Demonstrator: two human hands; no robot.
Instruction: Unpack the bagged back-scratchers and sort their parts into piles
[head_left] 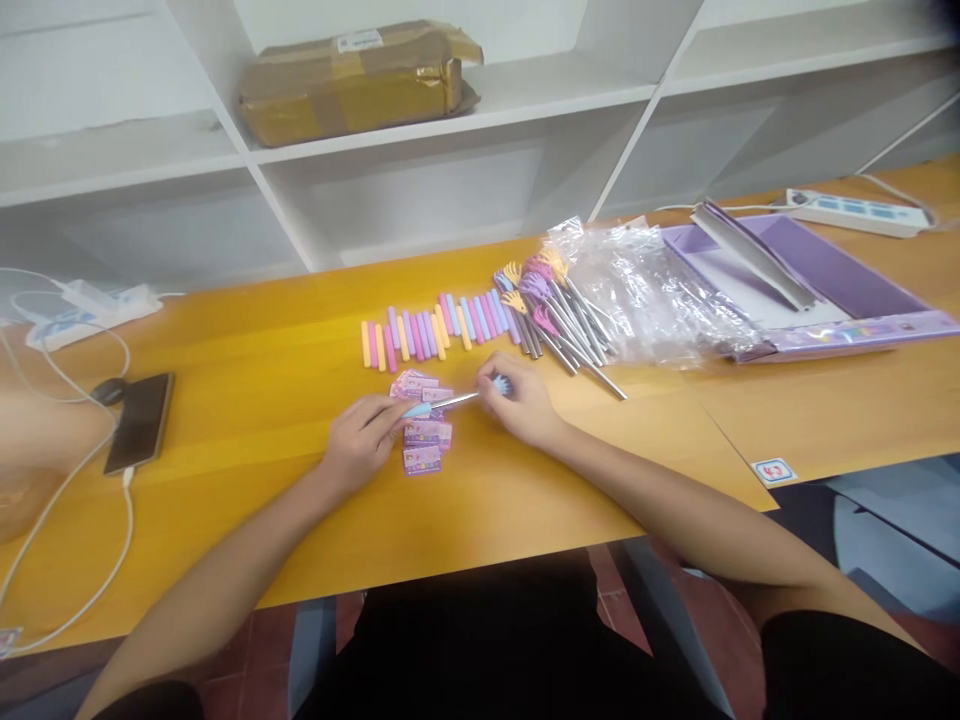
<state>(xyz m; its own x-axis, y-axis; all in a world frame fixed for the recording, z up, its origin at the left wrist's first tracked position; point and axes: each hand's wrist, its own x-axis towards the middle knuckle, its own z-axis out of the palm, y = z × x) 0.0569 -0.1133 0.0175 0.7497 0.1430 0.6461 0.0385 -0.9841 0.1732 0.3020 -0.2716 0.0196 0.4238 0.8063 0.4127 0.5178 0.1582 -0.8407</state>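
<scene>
Between my hands is a back scratcher with a silver rod (459, 399). My left hand (363, 436) is closed around its light blue handle, and my right hand (519, 402) grips the far end by the blue claw head. Under and beside the rod lie small purple printed cards (423, 459). Just beyond them, a row of pastel handles (420, 335) in yellow, pink, purple and blue lies on the table. To the right rests a pile of back scratcher rods (574, 325) with coloured claw heads.
Clear plastic bags (637, 290) lie beside a purple open box (847, 270) on the right. Power strips (859, 210) sit at both ends of the table. A phone (140, 422) with a white cable lies left. A taped carton (352, 85) stands on the shelf.
</scene>
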